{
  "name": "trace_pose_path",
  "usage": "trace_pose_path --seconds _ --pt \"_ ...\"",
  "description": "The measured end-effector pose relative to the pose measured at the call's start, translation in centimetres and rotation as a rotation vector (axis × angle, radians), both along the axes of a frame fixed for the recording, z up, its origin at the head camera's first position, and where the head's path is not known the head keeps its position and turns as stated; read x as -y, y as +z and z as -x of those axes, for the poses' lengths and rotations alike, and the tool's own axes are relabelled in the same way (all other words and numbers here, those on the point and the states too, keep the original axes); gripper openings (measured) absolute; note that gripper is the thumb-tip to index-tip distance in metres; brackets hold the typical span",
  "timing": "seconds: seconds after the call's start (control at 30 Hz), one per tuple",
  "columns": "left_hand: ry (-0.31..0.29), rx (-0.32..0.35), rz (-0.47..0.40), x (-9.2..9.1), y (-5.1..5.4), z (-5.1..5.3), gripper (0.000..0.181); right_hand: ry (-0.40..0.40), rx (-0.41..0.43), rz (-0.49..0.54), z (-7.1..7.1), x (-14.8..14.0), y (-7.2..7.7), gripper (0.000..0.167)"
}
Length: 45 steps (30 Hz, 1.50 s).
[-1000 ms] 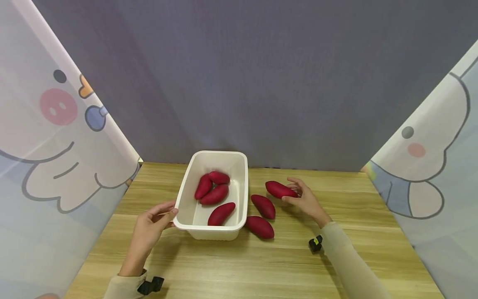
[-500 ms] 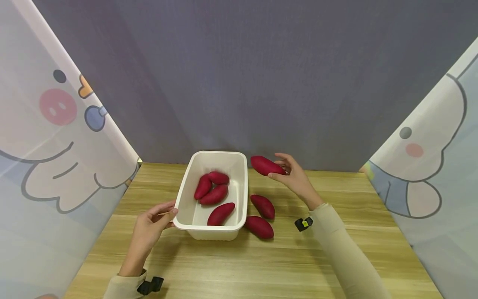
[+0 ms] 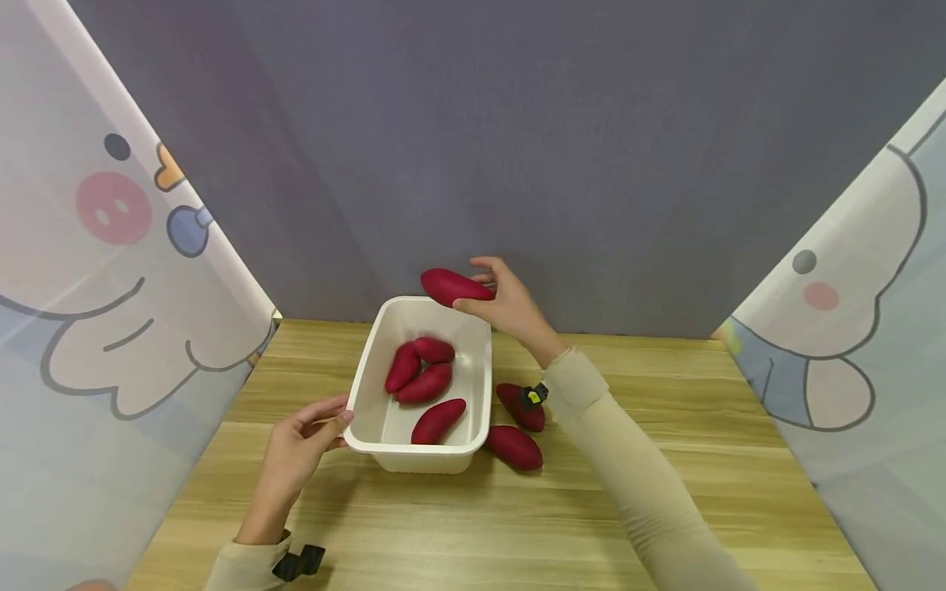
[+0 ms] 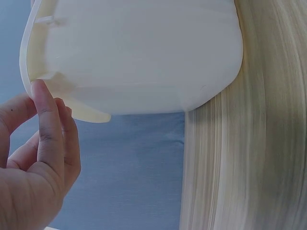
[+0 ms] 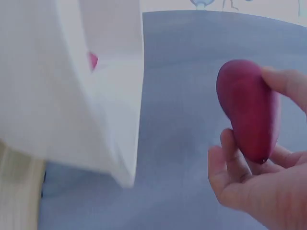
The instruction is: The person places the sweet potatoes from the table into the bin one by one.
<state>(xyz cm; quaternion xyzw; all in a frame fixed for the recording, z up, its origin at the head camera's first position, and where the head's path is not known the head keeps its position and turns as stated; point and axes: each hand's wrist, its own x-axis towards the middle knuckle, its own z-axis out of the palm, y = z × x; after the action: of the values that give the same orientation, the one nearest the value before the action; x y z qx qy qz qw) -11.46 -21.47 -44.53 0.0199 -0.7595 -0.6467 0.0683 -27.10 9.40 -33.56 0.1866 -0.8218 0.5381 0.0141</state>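
Right grip [image 3: 510, 308] is pinching a red tuber [image 3: 449, 286] between thumb and fingers, holding it up near the far rim of the tub [image 3: 424, 451], apart from it. Left grip [image 3: 297, 450] is grasping the tub's left rim. Four tubers [image 3: 424, 384] are lying inside; two more tubers [image 3: 514, 448] are resting on the worktop [image 3: 399, 533] just right of it, a black clip [image 3: 535, 396] partly hiding the farther one. Grey backdrop [image 3: 517, 164] is hanging behind.

A pale sheen is brightening the near desk [image 3: 443, 538]; the right wrist view is blurring the bin [image 5: 43, 100].
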Motion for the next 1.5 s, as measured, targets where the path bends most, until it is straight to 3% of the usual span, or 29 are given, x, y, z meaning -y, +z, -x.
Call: trace_pose_path --seconds 0.43,0.73,1.03,1.2,1.5 --pt "-0.004 0.008 -0.014 -0.4 0.1 -0.2 0.04 -0.081 0.089 -0.113 1.4 6.4 -2.0 0.07" --pt "-0.011 0.006 -0.019 -0.8 0.1 -0.1 0.041 -0.128 0.126 -0.238 1.2 7.5 -3.9 0.065" --pt "-0.008 0.005 -0.023 -1.1 0.2 -0.2 0.038 -0.126 0.137 -0.242 0.7 7.3 -4.6 0.063" --pt "-0.008 0.004 -0.016 -1.2 0.1 -0.2 0.038 -0.117 0.143 -0.211 0.6 6.8 -3.7 0.059" --pt "-0.007 0.007 -0.033 -1.2 0.1 -0.1 0.038 -0.063 0.117 -0.178 -1.2 3.9 0.1 0.062"
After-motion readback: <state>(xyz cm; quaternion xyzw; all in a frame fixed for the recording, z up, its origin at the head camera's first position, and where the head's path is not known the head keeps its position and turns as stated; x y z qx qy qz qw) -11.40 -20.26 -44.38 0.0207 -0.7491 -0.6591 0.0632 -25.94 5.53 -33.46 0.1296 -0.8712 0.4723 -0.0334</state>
